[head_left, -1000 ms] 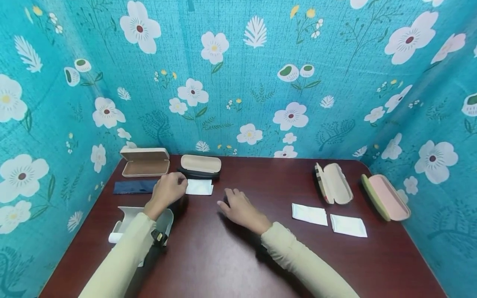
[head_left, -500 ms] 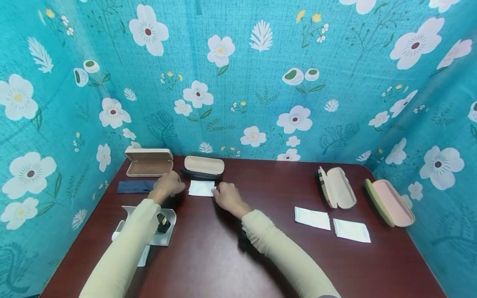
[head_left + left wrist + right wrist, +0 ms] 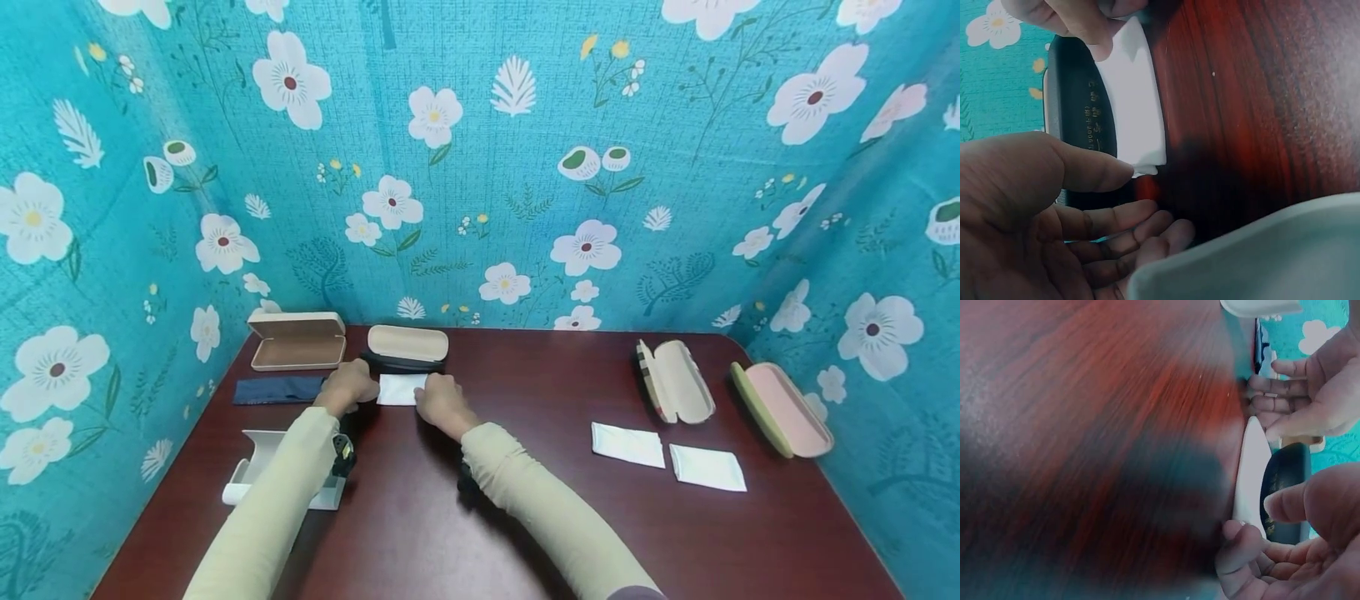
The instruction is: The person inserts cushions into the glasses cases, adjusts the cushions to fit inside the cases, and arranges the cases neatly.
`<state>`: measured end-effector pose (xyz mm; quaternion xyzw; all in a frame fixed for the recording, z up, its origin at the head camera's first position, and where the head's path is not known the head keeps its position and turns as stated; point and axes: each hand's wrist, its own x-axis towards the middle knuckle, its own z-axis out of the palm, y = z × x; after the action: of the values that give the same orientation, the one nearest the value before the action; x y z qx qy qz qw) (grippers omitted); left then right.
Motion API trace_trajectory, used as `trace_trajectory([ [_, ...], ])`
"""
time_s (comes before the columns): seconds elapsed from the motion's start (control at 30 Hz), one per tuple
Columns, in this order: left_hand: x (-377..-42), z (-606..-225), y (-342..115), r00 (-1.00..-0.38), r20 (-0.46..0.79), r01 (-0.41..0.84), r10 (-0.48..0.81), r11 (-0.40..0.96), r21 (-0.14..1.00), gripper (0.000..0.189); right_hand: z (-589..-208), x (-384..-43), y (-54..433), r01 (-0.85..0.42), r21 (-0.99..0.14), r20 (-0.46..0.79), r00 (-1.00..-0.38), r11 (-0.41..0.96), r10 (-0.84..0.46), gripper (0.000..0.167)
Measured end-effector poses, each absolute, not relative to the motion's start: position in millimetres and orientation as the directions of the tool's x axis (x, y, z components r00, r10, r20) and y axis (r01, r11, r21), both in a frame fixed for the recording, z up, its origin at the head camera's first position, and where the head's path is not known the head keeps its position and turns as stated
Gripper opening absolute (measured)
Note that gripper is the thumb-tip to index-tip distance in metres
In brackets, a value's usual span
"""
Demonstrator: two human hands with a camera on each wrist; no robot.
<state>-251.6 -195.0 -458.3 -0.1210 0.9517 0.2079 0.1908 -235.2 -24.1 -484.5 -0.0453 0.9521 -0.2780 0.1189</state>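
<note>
A folded white glasses cloth (image 3: 398, 389) lies in front of an open black glasses case (image 3: 405, 364); gold lettering shows on the case in the left wrist view. At the cloth's right end my right hand (image 3: 444, 403) holds it, thumb (image 3: 1282, 505) on one side and curled fingers (image 3: 1240, 547) on the other. My left hand (image 3: 348, 388) is at the left end. Its thumb (image 3: 1100, 172) touches the cloth's corner, while the other fingers (image 3: 1129, 234) stay apart from it, loosely bent.
Left: an open brown-lined case (image 3: 298, 346), a dark blue cloth (image 3: 277, 390) and an open white case (image 3: 258, 458), partly behind the left sleeve. Right: two white cloths (image 3: 628, 444), an open plaid-edged case (image 3: 678, 383) and a green case with pink lining (image 3: 783, 408). A floral curtain (image 3: 480, 167) encloses the table.
My right hand has moved left and away from me to the cloth's right end and taken hold there. My left hand has come down beside its left end. The head view has shifted slightly.
</note>
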Motion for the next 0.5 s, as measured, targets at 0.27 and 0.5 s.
trace_trajectory([
  [0.27, -253, -463, -189, -0.890, -0.427, -0.328, -0.161, 0.875, 0.355, 0.013, -491, -241, -22, 0.048, -0.506, -0.196, -0.979, 0.861, -0.061, 0.038],
  [0.5, -251, -463, -183, -0.893, -0.420, -0.334, -0.161, 0.863, 0.379, 0.017, -491, -242, -25, 0.014, -0.548, -0.191, -0.976, 0.837, -0.109, 0.033],
])
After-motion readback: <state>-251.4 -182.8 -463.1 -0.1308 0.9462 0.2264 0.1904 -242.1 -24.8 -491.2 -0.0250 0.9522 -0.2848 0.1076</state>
